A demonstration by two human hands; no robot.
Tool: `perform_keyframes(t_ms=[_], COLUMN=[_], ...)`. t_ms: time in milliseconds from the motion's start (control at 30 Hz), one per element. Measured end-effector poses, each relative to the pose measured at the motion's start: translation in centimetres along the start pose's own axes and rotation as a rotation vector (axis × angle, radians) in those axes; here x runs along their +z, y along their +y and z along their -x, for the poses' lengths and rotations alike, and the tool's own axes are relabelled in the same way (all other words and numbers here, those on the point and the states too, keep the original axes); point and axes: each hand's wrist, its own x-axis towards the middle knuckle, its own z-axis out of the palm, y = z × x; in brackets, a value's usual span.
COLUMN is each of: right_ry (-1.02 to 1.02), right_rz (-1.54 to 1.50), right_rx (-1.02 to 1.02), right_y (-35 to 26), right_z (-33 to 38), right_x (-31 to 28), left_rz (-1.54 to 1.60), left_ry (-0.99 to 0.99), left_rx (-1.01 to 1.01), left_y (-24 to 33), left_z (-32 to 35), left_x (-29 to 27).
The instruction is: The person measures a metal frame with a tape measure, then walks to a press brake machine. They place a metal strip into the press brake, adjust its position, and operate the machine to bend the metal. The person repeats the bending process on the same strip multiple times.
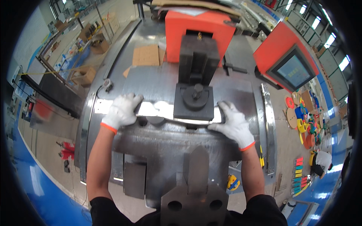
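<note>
The bright metal strip (151,110) lies flat on the steel counter (166,139) of a bending machine, its long axis running left to right across the scene, one end pointing out past the left hand toward the counter's left edge and the other reaching toward the right hand; its middle passes under the dark tooling block (195,101) that sits just in front of the orange machine head (200,34). The left hand (121,110), in a white glove with an orange cuff, lies spread and flat on top of the strip left of the block, fingers apart and pressing down, not curled round anything. The right hand (233,124), gloved the same way, rests open on the strip's right end just beside the block, fingers extended toward it. The main risk I judge is pinching: both hands sit close to the tooling, the right one almost touching it, so a stroke of the head could catch a glove. The strip could also skew on the smooth counter if the two hands press unevenly, leaving it crooked under the block. Near the person stands a dark steel fixture (194,196) with two round holes, and to the far right an orange control console (286,60) with a screen.
</note>
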Motion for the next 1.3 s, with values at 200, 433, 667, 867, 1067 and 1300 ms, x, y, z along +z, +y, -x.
perform_keyframes(t_ms=[200, 433, 667, 867, 1067, 1300], right_ry=[-0.059, -0.113, -0.117, -0.110, -0.118, -0.118], right_rz=[0.000, 0.059, 0.063, 0.058, 0.058, 0.071], right_rx=[0.031, 0.052, 0.066, 0.058, 0.051, 0.037], right_y=[-0.1, -0.7, -1.0, -0.9, -0.8, -0.8], right_z=[0.0, -0.1, 0.1, 0.2, 0.2, 0.2], right_x=[-1.0, -1.5, -1.7, -1.8, -1.7, -1.8], left_rz=[-0.007, -0.017, 0.041, 0.003, -0.001, -0.009], left_ry=[-0.007, -0.080, -0.111, -0.089, -0.082, -0.088], left_rx=[0.011, -0.018, -0.047, -0.024, -0.022, -0.008], left_y=[0.0, 0.0, 0.1, 0.0, 0.2, 0.2], left_z=[-0.2, -0.5, -0.6, -0.4, -0.2, -0.4], left_x=[-0.1, -0.4, -0.4, -0.5, -0.8, -1.0])
